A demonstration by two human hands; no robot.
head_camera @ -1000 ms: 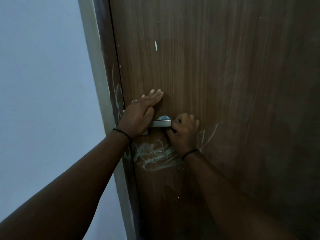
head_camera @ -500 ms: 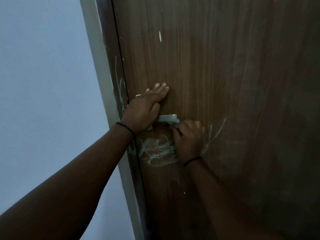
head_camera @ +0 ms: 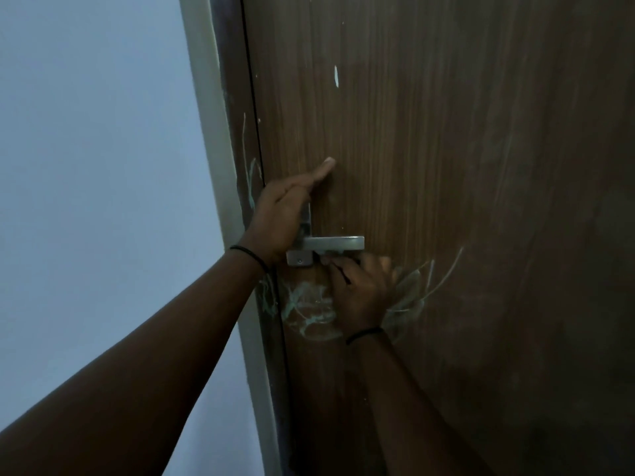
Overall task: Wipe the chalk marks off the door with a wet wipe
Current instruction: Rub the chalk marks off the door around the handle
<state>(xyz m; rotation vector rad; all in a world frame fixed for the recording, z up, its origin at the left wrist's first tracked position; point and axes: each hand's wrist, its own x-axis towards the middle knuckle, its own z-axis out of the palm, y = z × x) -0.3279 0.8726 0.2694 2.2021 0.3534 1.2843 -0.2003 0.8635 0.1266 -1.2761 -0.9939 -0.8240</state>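
Observation:
The brown wooden door point(head_camera: 446, 132) carries pale greenish chalk marks point(head_camera: 309, 310) smeared below its metal lever handle point(head_camera: 336, 242), with thinner chalk lines point(head_camera: 417, 293) fanning to the right. My right hand point(head_camera: 360, 290) presses on the door just under the handle, in the middle of the scribbles, fingers closed. The wet wipe is hidden beneath it. My left hand point(head_camera: 285, 214) lies flat on the door over the handle's back plate, fingers stretched up and holding nothing.
A short white mark point(head_camera: 336, 76) sits high on the door. More chalk streaks point(head_camera: 252, 180) run along the dark door frame at the left. Beyond the frame is a plain pale wall point(head_camera: 96, 166).
My right hand has slid from the tip of the handle down below it onto the chalk scribbles, and the wipe no longer shows. My left hand has stayed on the handle plate.

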